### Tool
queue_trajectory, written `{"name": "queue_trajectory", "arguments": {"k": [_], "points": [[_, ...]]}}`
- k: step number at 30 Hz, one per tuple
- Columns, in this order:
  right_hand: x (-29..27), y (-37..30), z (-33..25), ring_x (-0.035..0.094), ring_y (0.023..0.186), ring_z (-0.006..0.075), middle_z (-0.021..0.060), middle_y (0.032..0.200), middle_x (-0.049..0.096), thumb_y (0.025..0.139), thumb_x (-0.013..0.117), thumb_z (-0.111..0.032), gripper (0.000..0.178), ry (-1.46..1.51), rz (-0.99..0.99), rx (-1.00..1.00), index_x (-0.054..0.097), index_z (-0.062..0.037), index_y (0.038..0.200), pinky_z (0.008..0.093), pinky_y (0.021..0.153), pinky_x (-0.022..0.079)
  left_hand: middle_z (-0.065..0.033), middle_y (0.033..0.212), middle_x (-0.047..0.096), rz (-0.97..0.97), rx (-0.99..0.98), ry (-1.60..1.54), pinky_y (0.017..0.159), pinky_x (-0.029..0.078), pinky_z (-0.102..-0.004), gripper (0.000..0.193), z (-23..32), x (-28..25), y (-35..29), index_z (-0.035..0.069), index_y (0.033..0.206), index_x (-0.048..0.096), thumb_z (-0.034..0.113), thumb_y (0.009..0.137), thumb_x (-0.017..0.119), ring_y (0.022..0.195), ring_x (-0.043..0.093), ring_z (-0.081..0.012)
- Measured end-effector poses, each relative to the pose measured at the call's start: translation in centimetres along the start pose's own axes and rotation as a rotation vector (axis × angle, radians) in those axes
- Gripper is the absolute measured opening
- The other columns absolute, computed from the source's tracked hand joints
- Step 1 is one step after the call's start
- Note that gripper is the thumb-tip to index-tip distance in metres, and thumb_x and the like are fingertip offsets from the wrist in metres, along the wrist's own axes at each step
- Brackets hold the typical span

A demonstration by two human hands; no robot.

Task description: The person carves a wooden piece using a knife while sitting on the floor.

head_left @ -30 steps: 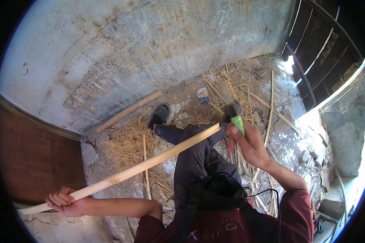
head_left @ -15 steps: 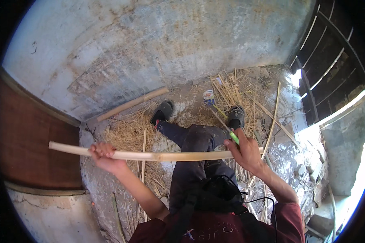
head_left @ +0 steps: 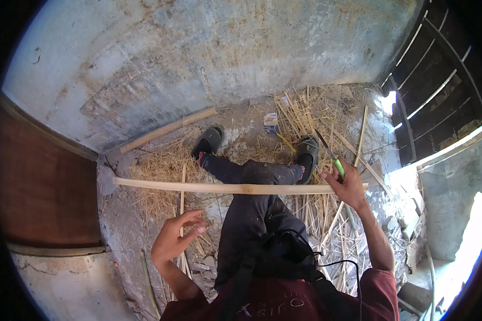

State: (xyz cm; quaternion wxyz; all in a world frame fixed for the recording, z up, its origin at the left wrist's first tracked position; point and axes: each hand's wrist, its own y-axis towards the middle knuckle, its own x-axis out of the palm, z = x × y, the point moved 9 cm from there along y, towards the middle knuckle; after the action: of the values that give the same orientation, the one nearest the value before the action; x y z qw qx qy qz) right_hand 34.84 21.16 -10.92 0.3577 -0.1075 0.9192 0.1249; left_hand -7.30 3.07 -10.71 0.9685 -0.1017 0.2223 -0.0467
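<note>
A long pale bamboo strip lies crosswise in front of me, over my legs, with a darker node near its middle. Its right end runs under my right hand, which is closed on it and on a knife with a green handle. The thin dark blade points up and left, away from the strip. My left hand is off the strip, below its left half, with fingers apart and nothing in them.
Straw and shavings litter the floor around my shoes. A bamboo pole lies along the wall's foot. A small box sits near split sticks at the right. A brown panel stands at the left.
My left hand has let go of the strip and dropped toward me. My right hand has moved right and slightly away with the knife and strip; the strip has shifted right.
</note>
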Motion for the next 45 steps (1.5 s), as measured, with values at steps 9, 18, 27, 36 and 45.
{"name": "queue_trajectory", "arguments": {"k": [9,18,27,36,45], "points": [[-1.0,0.9,0.5,0.058,0.059,0.0403,0.0174,0.065,0.052,0.100,0.073,-0.022,0.033,-0.077,-0.031,-0.012,0.049,-0.0024,0.089,0.0457,0.058,0.044,-0.0156,0.102,0.074,0.235,0.288,0.824,0.091,0.053,-0.0468,0.066,3.6,3.4,3.8,0.005,0.119,0.072,0.056,0.079,0.086,0.103,0.070,-0.0370],[-4.2,1.1,-0.4,0.061,0.060,0.0246,0.0108,0.066,0.057,0.097,0.076,-0.021,0.029,-0.045,0.087,-0.075,0.053,-0.0038,0.092,0.0418,0.060,0.046,-0.0190,0.073,0.068,-0.441,0.140,0.365,0.061,0.049,-0.0438,0.043,-1.6,9.4,4.8,0.002,0.097,0.074,0.045,0.100,0.073,0.065,0.068,-0.0335],[-2.9,-1.5,-5.0,0.055,0.071,0.0153,0.0058,0.078,0.059,0.102,0.052,-0.023,0.027,0.399,-0.283,-0.008,0.066,-0.0009,0.106,0.0357,0.067,0.046,0.0001,0.061,0.052,-0.449,-0.129,-0.050,0.051,0.047,-0.0307,0.044,-1.6,11.0,5.0,0.003,0.094,0.065,0.041,0.113,0.054,0.052,0.058,-0.0096],[-1.7,-2.3,-2.5,0.056,0.065,0.0120,0.0036,0.076,0.060,0.115,0.045,-0.029,0.041,0.604,-0.388,0.119,0.064,0.0051,0.128,0.0285,0.062,0.046,0.0044,0.064,0.047,-0.214,-0.269,-0.366,0.050,0.044,-0.0255,0.052,-3.1,10.4,5.4,0.007,0.080,0.056,0.047,0.113,0.050,0.053,0.047,-0.0043],[3.3,-3.4,9.5,0.064,0.065,0.0171,0.0064,0.074,0.064,0.109,0.051,-0.020,0.033,0.759,-0.240,0.690,0.060,0.0028,0.130,0.0317,0.056,0.050,0.0037,0.062,0.048,-0.062,-0.131,-0.340,0.051,0.042,-0.0269,0.051,-2.1,9.3,5.4,0.007,0.081,0.061,0.047,0.111,0.055,0.052,0.044,-0.0060]]}}
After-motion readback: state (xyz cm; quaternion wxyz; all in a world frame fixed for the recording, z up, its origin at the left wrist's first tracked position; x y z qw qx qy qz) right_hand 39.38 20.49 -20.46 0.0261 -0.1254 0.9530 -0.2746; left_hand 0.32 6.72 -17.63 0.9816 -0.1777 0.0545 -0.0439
